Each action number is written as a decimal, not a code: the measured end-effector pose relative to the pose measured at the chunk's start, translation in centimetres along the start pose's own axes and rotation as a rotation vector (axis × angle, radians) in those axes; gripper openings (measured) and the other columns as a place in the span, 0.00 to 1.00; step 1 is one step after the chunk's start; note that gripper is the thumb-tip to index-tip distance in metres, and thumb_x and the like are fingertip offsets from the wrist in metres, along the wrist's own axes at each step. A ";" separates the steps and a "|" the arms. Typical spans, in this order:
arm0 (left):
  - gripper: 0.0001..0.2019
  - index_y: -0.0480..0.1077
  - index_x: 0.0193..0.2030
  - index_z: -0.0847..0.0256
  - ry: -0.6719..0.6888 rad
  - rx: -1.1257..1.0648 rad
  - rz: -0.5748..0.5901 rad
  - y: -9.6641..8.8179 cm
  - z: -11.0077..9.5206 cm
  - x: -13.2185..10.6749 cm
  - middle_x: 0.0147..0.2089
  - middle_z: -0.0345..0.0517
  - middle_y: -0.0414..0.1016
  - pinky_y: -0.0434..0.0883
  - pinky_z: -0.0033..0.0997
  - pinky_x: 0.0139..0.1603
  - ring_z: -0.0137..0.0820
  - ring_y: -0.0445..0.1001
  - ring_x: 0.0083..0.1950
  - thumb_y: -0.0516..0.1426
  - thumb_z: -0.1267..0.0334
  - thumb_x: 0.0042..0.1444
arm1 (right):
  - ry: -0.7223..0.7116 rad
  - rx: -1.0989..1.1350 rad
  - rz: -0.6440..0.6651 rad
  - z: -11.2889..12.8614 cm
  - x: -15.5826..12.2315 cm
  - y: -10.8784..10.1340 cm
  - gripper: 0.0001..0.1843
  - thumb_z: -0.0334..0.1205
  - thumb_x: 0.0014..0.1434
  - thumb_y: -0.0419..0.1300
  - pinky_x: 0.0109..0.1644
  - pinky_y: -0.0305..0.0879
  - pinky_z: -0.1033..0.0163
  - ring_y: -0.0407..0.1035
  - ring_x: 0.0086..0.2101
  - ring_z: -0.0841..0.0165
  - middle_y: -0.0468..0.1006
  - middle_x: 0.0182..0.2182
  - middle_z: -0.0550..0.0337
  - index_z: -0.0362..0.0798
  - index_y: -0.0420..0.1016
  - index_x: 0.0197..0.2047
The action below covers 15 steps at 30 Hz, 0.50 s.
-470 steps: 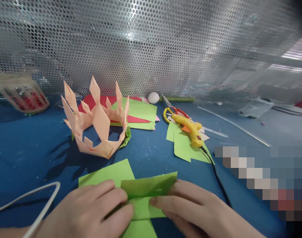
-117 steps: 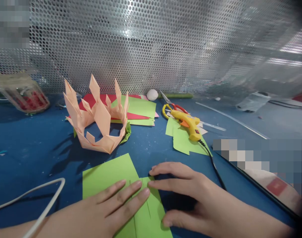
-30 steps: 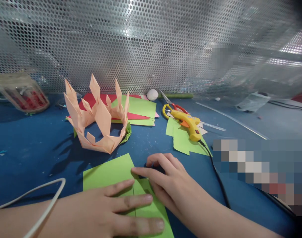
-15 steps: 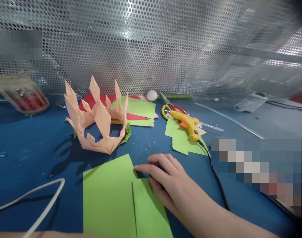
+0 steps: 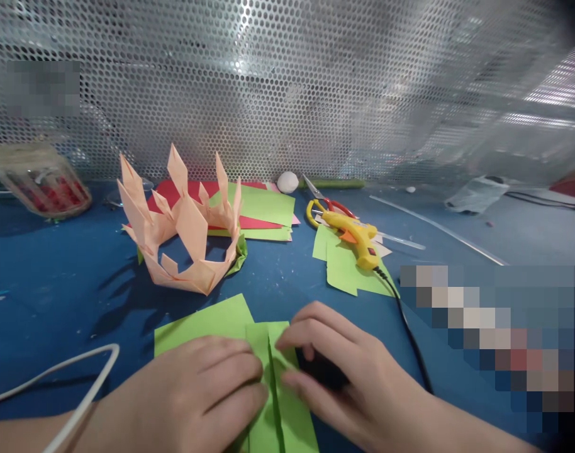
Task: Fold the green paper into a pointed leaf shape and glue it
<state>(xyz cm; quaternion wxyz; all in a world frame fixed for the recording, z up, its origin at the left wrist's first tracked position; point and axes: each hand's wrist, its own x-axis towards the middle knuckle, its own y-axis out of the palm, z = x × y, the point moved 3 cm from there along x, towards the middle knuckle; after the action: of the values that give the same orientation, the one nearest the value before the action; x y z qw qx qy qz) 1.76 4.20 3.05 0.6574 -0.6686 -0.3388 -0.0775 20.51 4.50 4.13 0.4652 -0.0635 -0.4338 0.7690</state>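
Note:
A green paper sheet (image 5: 207,319) lies on the blue table (image 5: 46,283) near its front edge. A folded strip of it stands up as a ridge between my hands. My left hand (image 5: 197,390) rests on the sheet with its fingers curled against the left side of the ridge. From the right, my right hand (image 5: 344,371) presses its fingertips against the same fold. Both hands grip the paper.
A peach folded-paper crown (image 5: 184,233) stands behind the sheet. Red and green sheets (image 5: 263,211), a white ball (image 5: 287,182), scissors (image 5: 323,204), a yellow glue gun (image 5: 356,236) on green scraps, its black cord (image 5: 405,321), a jar (image 5: 42,185), a white cable (image 5: 56,377) and a perforated metal screen (image 5: 287,82) surround it.
My left hand has come back onto the sheet after leaving the view. The right hand has moved nearer, and the flat right part of the sheet is now raised into a fold between both hands.

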 end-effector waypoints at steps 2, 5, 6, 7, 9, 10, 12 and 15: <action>0.11 0.71 0.43 0.60 -0.029 0.028 -0.005 0.0 0.2 -0.3 0.45 0.43 0.79 0.66 0.26 0.58 0.31 0.76 0.45 0.48 0.69 0.64 | -0.087 -0.040 0.091 0.6 -0.3 -0.4 0.09 0.41 0.59 0.63 0.42 0.69 0.65 0.69 0.36 0.67 0.73 0.36 0.58 0.48 0.70 0.41; 0.09 0.70 0.45 0.60 -0.058 0.034 -0.013 0.0 0.4 -0.7 0.47 0.43 0.79 0.64 0.25 0.60 0.30 0.76 0.48 0.50 0.70 0.63 | -0.153 -0.163 0.167 1.1 -0.8 -0.6 0.14 0.48 0.57 0.64 0.46 0.68 0.58 0.70 0.39 0.62 0.76 0.41 0.55 0.50 0.70 0.43; 0.09 0.70 0.46 0.60 -0.063 0.036 -0.015 0.0 0.4 -0.7 0.47 0.43 0.79 0.63 0.25 0.61 0.30 0.76 0.48 0.50 0.70 0.63 | -0.157 -0.196 0.183 1.1 -0.9 -0.6 0.15 0.49 0.57 0.63 0.46 0.67 0.57 0.70 0.39 0.61 0.76 0.42 0.54 0.50 0.70 0.44; 0.09 0.70 0.45 0.60 -0.066 0.038 -0.020 0.0 0.4 -0.8 0.47 0.44 0.79 0.63 0.25 0.62 0.30 0.76 0.49 0.49 0.70 0.63 | -0.163 -0.220 0.197 1.1 -0.9 -0.6 0.15 0.50 0.58 0.62 0.46 0.68 0.57 0.70 0.39 0.61 0.77 0.42 0.53 0.49 0.71 0.43; 0.10 0.70 0.44 0.60 -0.070 0.037 -0.030 0.0 0.4 -0.7 0.47 0.43 0.79 0.63 0.25 0.62 0.30 0.76 0.49 0.48 0.71 0.64 | -0.181 -0.250 0.210 0.9 -0.9 -0.7 0.12 0.46 0.61 0.59 0.44 0.68 0.58 0.71 0.37 0.62 0.77 0.40 0.54 0.49 0.71 0.44; 0.11 0.71 0.43 0.60 -0.069 0.032 -0.034 -0.1 0.3 -0.6 0.46 0.43 0.79 0.63 0.25 0.62 0.29 0.76 0.49 0.47 0.71 0.64 | -0.193 -0.262 0.207 0.9 -0.9 -0.7 0.09 0.42 0.62 0.58 0.44 0.68 0.59 0.72 0.37 0.63 0.78 0.39 0.55 0.48 0.72 0.44; 0.12 0.71 0.42 0.59 -0.067 0.020 -0.030 -0.1 0.3 -0.5 0.45 0.41 0.80 0.64 0.26 0.62 0.30 0.76 0.50 0.47 0.67 0.66 | -0.247 -0.283 0.191 0.9 -0.9 -0.7 0.07 0.34 0.64 0.55 0.43 0.67 0.61 0.72 0.35 0.66 0.79 0.35 0.57 0.49 0.73 0.44; 0.13 0.72 0.41 0.57 -0.071 0.004 -0.034 -0.3 0.4 -0.5 0.45 0.39 0.81 0.65 0.26 0.61 0.30 0.76 0.50 0.47 0.61 0.67 | -0.351 -0.324 0.153 1.1 -1.2 -0.5 0.09 0.33 0.67 0.53 0.43 0.67 0.63 0.73 0.33 0.68 0.79 0.30 0.58 0.48 0.75 0.42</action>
<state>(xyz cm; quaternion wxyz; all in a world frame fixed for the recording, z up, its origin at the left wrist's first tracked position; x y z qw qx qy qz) 1.10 4.41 2.96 0.6448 -0.6638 -0.3735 -0.0645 20.90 3.02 4.81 0.3069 -0.0350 -0.6194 0.7217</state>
